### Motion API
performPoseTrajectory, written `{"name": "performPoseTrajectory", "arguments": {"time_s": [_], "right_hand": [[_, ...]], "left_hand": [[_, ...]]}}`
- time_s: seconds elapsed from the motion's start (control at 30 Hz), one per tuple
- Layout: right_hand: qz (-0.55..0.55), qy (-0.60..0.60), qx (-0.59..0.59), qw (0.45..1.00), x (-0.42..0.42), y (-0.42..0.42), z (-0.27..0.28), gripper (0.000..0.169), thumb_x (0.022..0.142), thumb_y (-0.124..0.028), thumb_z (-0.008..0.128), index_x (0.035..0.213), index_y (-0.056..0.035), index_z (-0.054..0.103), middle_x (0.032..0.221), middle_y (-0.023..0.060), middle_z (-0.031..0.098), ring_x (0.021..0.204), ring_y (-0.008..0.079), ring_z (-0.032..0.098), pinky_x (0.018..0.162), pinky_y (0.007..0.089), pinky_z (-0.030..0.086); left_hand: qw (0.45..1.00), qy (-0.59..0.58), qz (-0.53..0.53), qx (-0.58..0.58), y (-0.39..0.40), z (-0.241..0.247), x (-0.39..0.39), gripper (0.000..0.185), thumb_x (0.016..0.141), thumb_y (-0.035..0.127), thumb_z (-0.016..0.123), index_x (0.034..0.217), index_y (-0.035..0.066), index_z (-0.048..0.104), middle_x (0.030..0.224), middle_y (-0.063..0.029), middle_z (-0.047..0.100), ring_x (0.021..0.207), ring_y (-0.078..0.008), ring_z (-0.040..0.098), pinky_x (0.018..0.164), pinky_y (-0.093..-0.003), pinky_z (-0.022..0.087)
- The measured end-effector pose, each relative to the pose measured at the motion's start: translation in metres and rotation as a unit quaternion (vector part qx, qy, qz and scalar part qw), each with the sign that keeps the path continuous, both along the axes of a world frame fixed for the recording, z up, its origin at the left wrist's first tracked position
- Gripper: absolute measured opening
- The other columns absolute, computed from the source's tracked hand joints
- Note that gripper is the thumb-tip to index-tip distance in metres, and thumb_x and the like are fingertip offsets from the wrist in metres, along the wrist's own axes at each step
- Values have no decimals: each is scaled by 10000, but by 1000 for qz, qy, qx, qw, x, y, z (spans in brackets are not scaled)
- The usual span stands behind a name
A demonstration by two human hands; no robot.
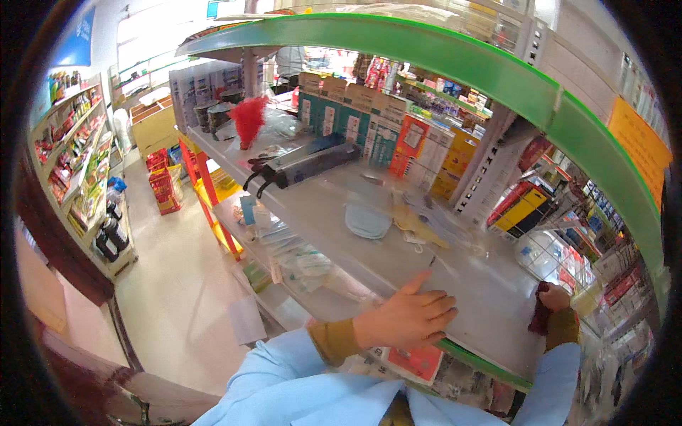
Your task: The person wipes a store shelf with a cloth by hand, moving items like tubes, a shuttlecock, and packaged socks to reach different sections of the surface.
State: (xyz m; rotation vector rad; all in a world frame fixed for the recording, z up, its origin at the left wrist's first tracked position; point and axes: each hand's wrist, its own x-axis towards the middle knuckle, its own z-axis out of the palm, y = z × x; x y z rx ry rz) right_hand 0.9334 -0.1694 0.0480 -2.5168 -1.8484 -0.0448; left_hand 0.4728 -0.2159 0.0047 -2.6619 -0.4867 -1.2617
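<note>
My left hand (407,314) is over the front edge of a grey metal shelf (341,223), fingers spread and nothing in it. At the shelf's right end, my right hand (555,298) grips a dark red cloth (539,315) against the surface. Further back lie a light-blue packet (368,219) in clear plastic and a yellowish packet (418,223) with a hanging hook. To the left, two dark, long folded items (319,164) with strap loops, possibly umbrellas, rest near a red bristly tuft (248,121).
Cardboard boxes (346,120) line the shelf's back. A green-edged upper shelf (405,40) overhangs it. Plastic packages (303,261) fill the lower shelf. Wire mesh (565,266) stands right. Across the aisle floor (176,287) is a stocked rack (74,170), with red packages (164,186) on the floor.
</note>
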Motion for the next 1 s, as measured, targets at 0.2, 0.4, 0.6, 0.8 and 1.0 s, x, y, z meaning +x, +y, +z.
{"name": "performPoseTrajectory", "arguments": {"time_s": [0.2, 0.4, 0.6, 0.8, 1.0], "right_hand": [[42, -33, -30, 998, -67, -20, 12, 524, 726, -385, 574, 1180, -125, 549, 1175, 220, 529, 1073, 390, 521, 931, 449, 419], [130, -30, -30, 991, -103, -59, 7, 545, 736, -448, 572, 1200, -164, 538, 1103, 183, 546, 1014, 371, 533, 863, 453, 438], [238, 9, -37, 971, -168, -91, 25, 453, 739, -364, 613, 1137, -148, 591, 998, 181, 526, 915, 366, 539, 780, 431, 447], [414, 53, -9, 909, -206, -97, 16, 437, 674, -220, 637, 1109, -171, 614, 1011, 152, 532, 935, 342, 533, 775, 425, 463], [460, 67, -54, 884, -166, -125, 29, 431, 677, -76, 572, 1090, -184, 630, 1059, 146, 541, 992, 343, 520, 821, 434, 457]], "left_hand": [[997, 51, 3, 64, -7, 17, 12, 366, 731, 211, 552, 1078, 99, 581, 1111, -51, 565, 1014, -169, 545, 993, -474, 323], [996, 76, -12, -43, -2, 18, 30, 270, 753, 197, 566, 994, 87, 612, 976, -54, 604, 860, -213, 583, 752, -364, 482], [987, -92, 62, -118, 12, 22, 34, 177, 826, 196, 551, 964, 107, 616, 845, -55, 613, 786, -254, 584, 622, -364, 499], [972, -154, 88, -156, 21, 23, 45, 134, 850, 169, 573, 930, 84, 639, 842, -112, 634, 768, -299, 595, 629, -385, 482], [965, -175, 103, -164, 29, 23, 40, 114, 842, 189, 579, 872, 89, 624, 756, -109, 608, 704, -302, 587, 585, -386, 469]]}}
